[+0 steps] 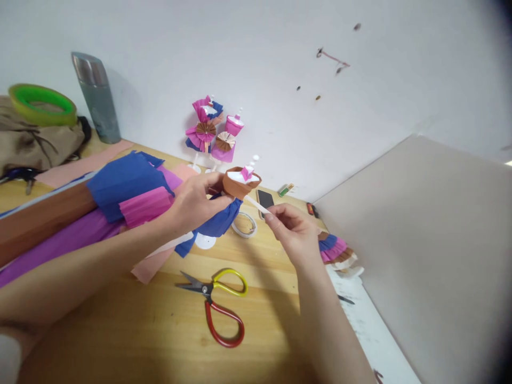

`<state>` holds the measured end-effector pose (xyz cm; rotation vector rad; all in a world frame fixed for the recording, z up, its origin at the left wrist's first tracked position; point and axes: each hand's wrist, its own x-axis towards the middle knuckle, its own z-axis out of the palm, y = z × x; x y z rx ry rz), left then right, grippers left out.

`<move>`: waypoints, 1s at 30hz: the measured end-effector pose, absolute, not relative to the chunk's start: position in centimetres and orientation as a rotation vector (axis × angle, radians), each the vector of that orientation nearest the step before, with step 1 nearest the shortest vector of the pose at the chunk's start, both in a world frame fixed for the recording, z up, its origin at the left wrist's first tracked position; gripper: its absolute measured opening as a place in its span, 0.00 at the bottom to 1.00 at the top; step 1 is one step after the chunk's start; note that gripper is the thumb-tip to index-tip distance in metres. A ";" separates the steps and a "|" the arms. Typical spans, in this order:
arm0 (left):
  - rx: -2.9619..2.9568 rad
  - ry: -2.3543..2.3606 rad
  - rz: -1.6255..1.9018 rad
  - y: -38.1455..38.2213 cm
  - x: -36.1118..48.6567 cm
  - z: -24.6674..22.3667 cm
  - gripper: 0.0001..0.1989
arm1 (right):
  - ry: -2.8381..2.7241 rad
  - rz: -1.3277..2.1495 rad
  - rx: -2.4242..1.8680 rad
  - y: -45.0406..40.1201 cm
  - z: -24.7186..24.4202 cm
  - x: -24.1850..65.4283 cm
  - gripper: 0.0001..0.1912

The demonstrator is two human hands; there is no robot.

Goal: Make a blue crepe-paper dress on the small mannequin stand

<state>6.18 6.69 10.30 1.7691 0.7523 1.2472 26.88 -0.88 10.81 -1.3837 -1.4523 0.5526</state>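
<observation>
A small dress-form figure with a brown paper top and a blue paper skirt stands upright on a white base. My left hand grips it at the brown top, thumb in front. From the brown top a narrow white strip runs down to the right. Its far end is pinched between the thumb and fingers of my right hand. Behind and below the strip lies a roll of white tape. Scissors with yellow and red handles lie open in front of the figure.
Coloured crepe paper spreads over the left of the table. Two decorated figures stand by the wall. A bottle, a green tape roll on a bag, a phone and a striped paper piece surround the work.
</observation>
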 end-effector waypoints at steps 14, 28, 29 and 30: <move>1.776 0.757 1.280 7.0 6.2 9.9 0.13 | -1.668 0.335 -1.307 -2.8 11.1 23.9 0.05; 1.807 0.729 1.329 5.5 6.7 9.5 0.11 | -1.490 0.531 -1.229 -1.6 10.1 23.5 0.06; 1.823 0.733 1.326 5.5 6.7 9.5 0.11 | -1.418 0.602 -1.223 -1.3 9.9 23.8 0.07; 1.838 0.732 1.319 5.5 6.7 9.5 0.12 | -1.345 0.660 -1.207 -0.9 9.8 24.1 0.08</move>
